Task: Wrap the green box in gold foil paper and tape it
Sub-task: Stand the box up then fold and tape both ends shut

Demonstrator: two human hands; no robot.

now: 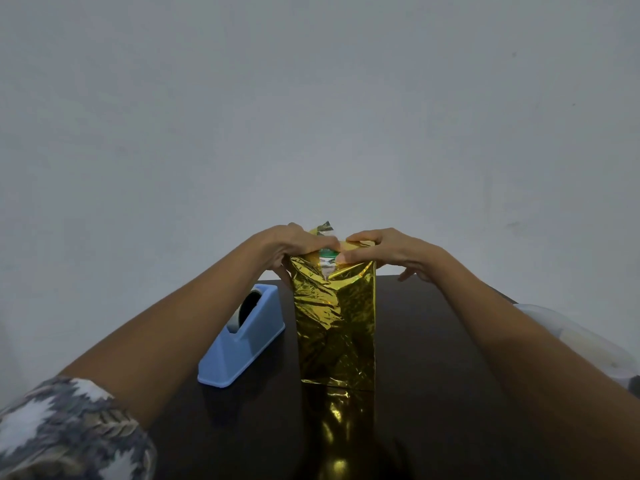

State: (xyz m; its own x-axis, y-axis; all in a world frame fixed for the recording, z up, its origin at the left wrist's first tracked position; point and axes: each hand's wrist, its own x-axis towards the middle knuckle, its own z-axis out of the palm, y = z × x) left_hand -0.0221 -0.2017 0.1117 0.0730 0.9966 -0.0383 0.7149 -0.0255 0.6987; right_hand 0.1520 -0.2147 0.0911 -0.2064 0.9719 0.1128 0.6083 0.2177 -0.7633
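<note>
A tall box stands upright on the dark table, its sides covered in crinkled gold foil paper (337,320). Only a small patch of the green box (328,252) shows at the open top end. My left hand (294,247) grips the foil at the top left corner, fingers curled over the edge. My right hand (377,249) pinches a foil flap at the top right with thumb and forefinger, the other fingers spread out to the right. A loose foil point sticks up behind the hands.
A light blue tape dispenser (242,344) sits on the dark glossy table (433,375) just left of the box. A pale object (581,341) lies past the table's right edge. A plain grey wall fills the background.
</note>
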